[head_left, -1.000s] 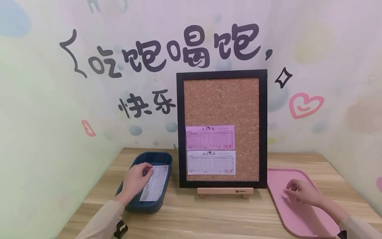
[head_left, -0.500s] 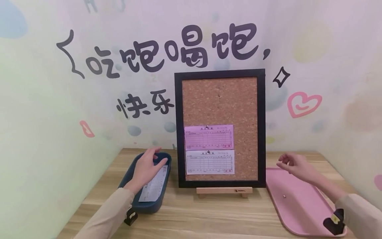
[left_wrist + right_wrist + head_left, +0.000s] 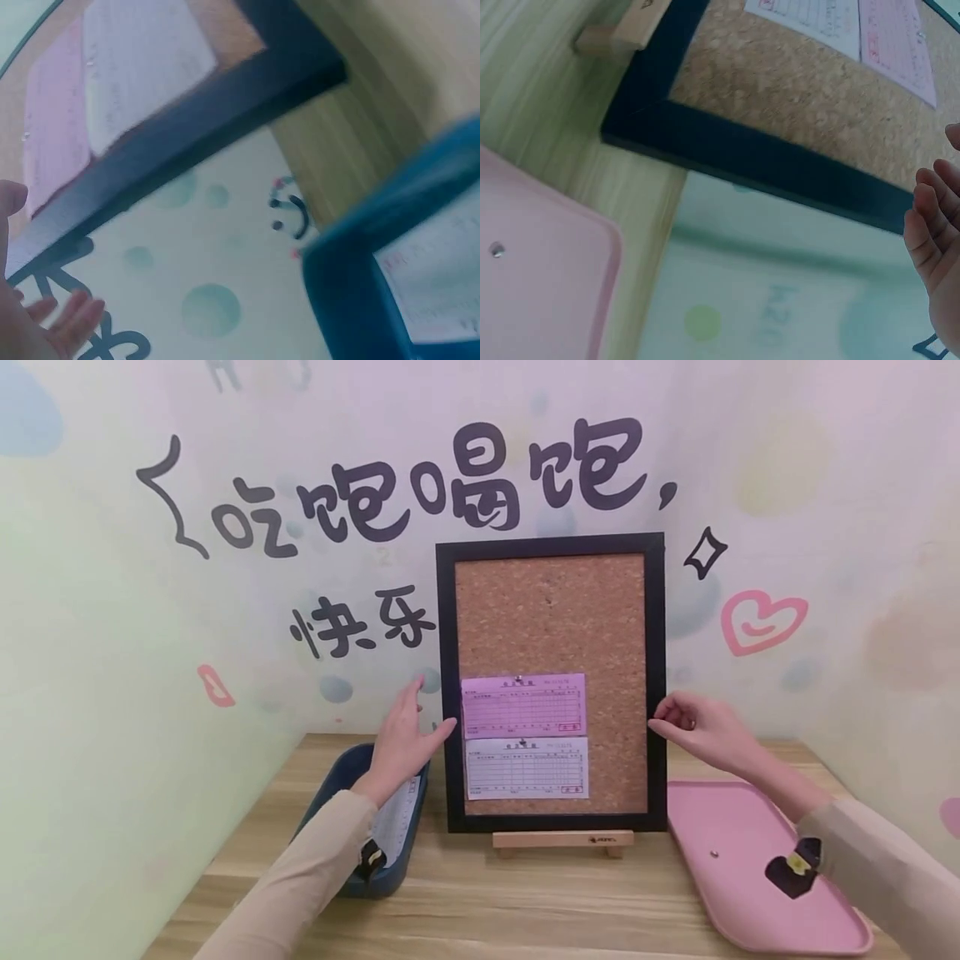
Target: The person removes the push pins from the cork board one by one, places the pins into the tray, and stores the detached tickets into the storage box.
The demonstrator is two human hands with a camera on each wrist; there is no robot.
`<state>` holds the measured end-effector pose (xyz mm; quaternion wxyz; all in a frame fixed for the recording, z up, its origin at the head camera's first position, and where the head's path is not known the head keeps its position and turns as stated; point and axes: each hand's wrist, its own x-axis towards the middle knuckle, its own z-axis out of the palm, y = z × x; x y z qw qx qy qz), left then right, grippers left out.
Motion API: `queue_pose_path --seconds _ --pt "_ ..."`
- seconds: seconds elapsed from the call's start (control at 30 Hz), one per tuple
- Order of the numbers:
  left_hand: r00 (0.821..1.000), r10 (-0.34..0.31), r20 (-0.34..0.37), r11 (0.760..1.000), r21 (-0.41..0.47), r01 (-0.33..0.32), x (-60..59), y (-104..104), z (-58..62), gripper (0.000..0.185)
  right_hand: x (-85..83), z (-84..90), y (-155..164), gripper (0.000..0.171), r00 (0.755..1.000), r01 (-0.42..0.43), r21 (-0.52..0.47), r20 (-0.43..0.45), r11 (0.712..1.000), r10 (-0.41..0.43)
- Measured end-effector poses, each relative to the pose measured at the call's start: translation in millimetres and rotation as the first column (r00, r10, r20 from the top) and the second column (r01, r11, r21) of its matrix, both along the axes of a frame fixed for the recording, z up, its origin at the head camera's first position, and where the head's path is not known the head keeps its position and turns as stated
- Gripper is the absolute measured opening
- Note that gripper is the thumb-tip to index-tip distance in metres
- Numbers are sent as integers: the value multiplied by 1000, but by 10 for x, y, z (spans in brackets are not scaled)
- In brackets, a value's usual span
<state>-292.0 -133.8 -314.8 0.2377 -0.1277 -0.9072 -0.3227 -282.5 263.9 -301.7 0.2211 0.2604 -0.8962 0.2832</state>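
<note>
A black-framed cork board (image 3: 551, 610) stands on a small wooden easel (image 3: 562, 841) in the middle of the table. A pink slip (image 3: 522, 704) and a white slip (image 3: 527, 767) are pinned to its lower left. My left hand (image 3: 408, 735) is raised with straight fingers, its thumb at the frame's left edge (image 3: 187, 112). My right hand (image 3: 686, 725) hovers at the frame's right edge (image 3: 742, 150), fingers (image 3: 930, 225) loosely curled, fingertips touching or nearly touching it. I see nothing in either hand.
A dark blue tray (image 3: 390, 868) at the left holds a white slip (image 3: 397, 822). On the right lies a pink tray (image 3: 750, 893) with one small pin (image 3: 715, 852) on it. Painted walls close in behind and on both sides.
My left hand rose out of the blue tray, leaving the slip there, and moved to the frame's left edge. My right hand lifted off the pink tray and moved to the frame's right edge.
</note>
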Motion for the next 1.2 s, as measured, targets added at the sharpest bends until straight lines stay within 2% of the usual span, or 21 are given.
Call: queue_pose_path --seconds 0.17,0.27,0.43,0.7,0.9,1.2 --pt "998 53 32 996 75 -55 -75 87 98 83 -49 105 -173 6 999 -7 28 37 1000 6" --pt "997 63 43 995 71 -66 -124 123 122 84 -89 149 -285 6 998 -16 42 67 999 13" --pt "998 64 20 997 36 -65 -169 201 145 86 -168 197 -479 10 994 -40 40 107 998 36" --pt "994 96 43 995 9 -96 -227 310 100 90 -266 211 -725 10 989 -86 16 122 996 84" --pt "994 86 65 996 3 -86 -263 344 93 91 -330 203 -848 10 990 -94 19 103 995 92" --pt "997 74 -1 997 34 -74 -278 360 15 90 -372 223 -1023 12 988 -88 5 127 996 86"
